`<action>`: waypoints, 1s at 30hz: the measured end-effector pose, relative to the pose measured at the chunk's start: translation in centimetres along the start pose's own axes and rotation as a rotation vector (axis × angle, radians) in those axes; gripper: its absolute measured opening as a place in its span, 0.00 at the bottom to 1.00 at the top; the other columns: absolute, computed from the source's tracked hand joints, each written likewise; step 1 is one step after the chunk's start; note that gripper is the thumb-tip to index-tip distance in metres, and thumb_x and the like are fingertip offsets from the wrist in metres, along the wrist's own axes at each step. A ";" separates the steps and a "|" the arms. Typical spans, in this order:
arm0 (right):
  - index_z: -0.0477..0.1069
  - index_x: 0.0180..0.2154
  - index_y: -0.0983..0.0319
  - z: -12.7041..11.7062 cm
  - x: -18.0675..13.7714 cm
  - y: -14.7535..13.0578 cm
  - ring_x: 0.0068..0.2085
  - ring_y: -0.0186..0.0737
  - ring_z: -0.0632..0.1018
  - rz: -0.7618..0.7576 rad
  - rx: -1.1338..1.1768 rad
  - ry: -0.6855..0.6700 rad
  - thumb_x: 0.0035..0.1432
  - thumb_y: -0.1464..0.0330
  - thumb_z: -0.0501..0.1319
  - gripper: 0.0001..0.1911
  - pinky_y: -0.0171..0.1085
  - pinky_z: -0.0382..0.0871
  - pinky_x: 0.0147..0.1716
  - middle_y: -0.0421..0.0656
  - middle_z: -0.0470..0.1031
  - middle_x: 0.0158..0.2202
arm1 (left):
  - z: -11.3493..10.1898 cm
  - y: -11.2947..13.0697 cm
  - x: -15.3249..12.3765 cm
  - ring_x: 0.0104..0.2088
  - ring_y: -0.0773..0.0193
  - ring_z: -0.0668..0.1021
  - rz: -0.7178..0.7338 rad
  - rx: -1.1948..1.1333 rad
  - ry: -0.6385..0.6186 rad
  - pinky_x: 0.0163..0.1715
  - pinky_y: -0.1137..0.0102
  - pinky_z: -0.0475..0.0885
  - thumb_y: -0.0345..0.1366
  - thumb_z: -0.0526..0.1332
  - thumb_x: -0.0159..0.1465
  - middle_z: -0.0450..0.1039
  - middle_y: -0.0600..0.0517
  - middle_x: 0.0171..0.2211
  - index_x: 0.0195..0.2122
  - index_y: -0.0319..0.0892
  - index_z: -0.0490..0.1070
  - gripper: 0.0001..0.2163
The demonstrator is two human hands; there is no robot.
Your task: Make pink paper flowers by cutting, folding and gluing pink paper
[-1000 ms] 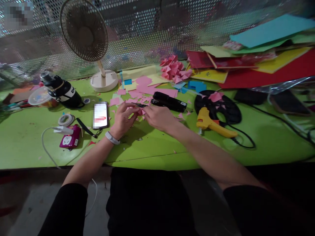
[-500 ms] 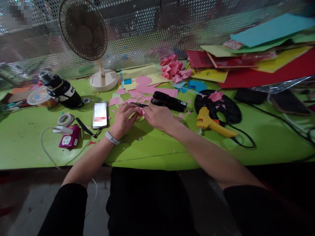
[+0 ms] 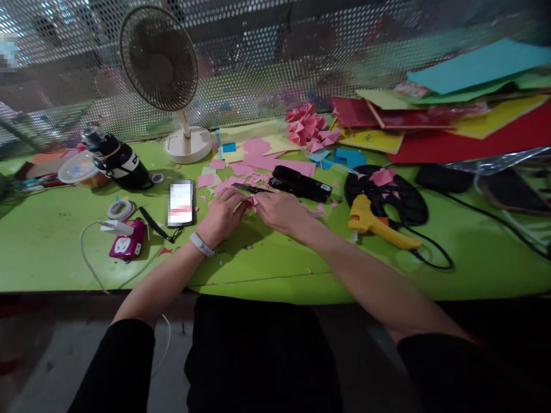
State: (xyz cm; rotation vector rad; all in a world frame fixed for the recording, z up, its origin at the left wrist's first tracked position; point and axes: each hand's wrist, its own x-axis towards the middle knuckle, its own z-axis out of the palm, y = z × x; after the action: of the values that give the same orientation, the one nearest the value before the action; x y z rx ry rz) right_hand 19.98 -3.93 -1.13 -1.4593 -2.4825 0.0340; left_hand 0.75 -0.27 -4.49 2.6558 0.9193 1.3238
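A small folded piece of pink paper is pinched between my two hands over the green table. My left hand, with a pale band at the wrist, closes on its left side. From the right, my right hand grips it with bent fingers, which partly cover it. Just beyond the fingertips lies a dark, thin-bladed tool, partly hidden. Behind my right hand rests a black stapler. Pink paper scraps are scattered around, and a cluster of folded pink paper sits farther back.
A yellow glue gun and a black pad lie to the right. Coloured sheets are piled at back right. To the left are a phone, a fan, a black bottle, a tape roll and a purple socket adapter.
The whole view has shifted slightly, so things appear a little farther right and lower. My hands stay together on the pink paper, with only slight finger movement.
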 end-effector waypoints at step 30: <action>0.75 0.48 0.65 -1.2 0.4 3.0 0.44 0.46 0.80 0.224 0.630 0.260 0.64 0.66 0.51 0.18 0.42 0.71 0.43 0.51 0.80 0.46 | 0.1 -1.0 0.3 0.34 0.66 0.80 -0.606 -0.722 -0.009 0.36 0.69 0.77 0.39 0.66 0.64 0.81 0.48 0.36 0.38 0.41 0.79 0.07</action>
State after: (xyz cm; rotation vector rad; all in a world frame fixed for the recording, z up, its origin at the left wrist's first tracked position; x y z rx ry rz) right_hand 22.61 -2.22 -0.32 -1.3386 -1.8468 0.5729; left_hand 0.48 0.70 -4.55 1.6672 0.9072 1.1778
